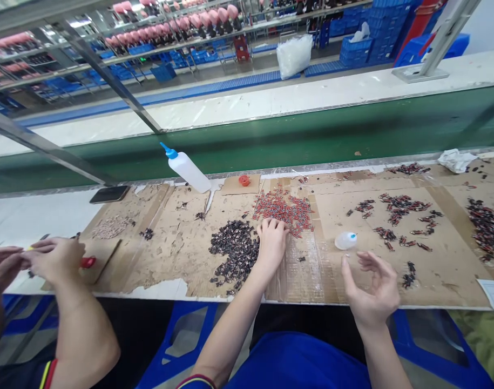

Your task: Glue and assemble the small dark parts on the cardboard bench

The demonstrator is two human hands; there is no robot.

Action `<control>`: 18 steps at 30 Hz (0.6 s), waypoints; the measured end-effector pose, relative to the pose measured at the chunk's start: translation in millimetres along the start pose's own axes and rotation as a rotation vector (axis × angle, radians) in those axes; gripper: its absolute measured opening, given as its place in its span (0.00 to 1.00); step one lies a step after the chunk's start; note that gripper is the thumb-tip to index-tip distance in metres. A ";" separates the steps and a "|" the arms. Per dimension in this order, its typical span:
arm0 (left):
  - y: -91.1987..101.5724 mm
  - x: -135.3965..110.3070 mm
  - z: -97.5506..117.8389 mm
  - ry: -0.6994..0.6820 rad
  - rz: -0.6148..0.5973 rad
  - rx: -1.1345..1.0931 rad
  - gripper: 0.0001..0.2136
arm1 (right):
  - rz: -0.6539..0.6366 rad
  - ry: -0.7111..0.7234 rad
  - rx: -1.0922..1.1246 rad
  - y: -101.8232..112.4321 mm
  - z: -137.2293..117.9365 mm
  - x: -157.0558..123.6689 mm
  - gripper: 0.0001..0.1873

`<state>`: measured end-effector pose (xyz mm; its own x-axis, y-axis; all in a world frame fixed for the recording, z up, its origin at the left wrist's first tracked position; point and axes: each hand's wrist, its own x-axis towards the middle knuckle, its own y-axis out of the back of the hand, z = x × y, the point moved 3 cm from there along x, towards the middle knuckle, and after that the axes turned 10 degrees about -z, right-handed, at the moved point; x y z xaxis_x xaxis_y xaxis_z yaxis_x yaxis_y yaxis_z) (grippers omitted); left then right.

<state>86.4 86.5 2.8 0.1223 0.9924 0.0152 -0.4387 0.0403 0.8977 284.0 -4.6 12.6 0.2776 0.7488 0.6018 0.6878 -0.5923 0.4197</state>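
My left hand (272,242) rests at the near edge of a pile of small red-and-black parts (285,208). Its fingers are bent and close together; whatever lies under the fingertips is hidden. Just left of that wrist spreads a heap of small black parts (234,251). My right hand (372,286) is raised over the front of the bench, thumb and fingers apart, with nothing visible in it. A small translucent bottle with a blue tip (345,240) lies just beyond its thumb. Farther right are loose clusters of joined red-and-black pieces (403,208).
Cardboard (182,232) covers the bench. A tall white bottle with a blue nozzle (190,170) leans near a red cap (244,180). At left, a co-worker's hands (56,259) work beside a phone (109,194). A green conveyor (271,138) runs behind, with metal posts (109,81).
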 end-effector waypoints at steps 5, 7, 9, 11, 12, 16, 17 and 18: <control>-3.0 6.1 0.4 -0.004 -0.006 -0.012 0.05 | -0.130 0.006 0.049 -9.3 -17.3 -7.6 0.16; -4.1 9.0 0.2 0.003 -0.028 -0.019 0.06 | -0.181 -0.022 0.076 -15.8 -21.7 -5.5 0.11; -3.0 8.6 1.3 0.008 -0.029 -0.037 0.06 | -0.235 -0.091 0.123 -23.2 -23.8 -2.8 0.07; 1.1 2.8 5.1 -0.001 -0.007 -0.065 0.07 | -0.304 -0.203 0.212 -32.4 -23.5 -1.4 0.08; 3.7 -2.3 8.0 -0.013 0.004 -0.086 0.07 | -0.335 -0.267 0.271 -37.5 -22.7 -1.4 0.10; 11.0 -29.9 22.7 -0.128 -0.017 -0.236 0.07 | -0.398 -0.478 0.508 -54.7 -18.6 -3.9 0.17; 11.3 -36.2 25.1 -0.148 -0.028 -0.280 0.07 | -0.398 -0.509 0.543 -57.0 -17.4 -4.7 0.18; 11.0 -41.4 26.5 -0.159 -0.036 -0.322 0.07 | -0.398 -0.533 0.569 -58.4 -16.1 -5.5 0.18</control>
<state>100.2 42.7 23.7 0.2684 0.9602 0.0770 -0.6863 0.1346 0.7147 231.6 21.0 -4.3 0.1249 0.9919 0.0252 0.9911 -0.1259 0.0424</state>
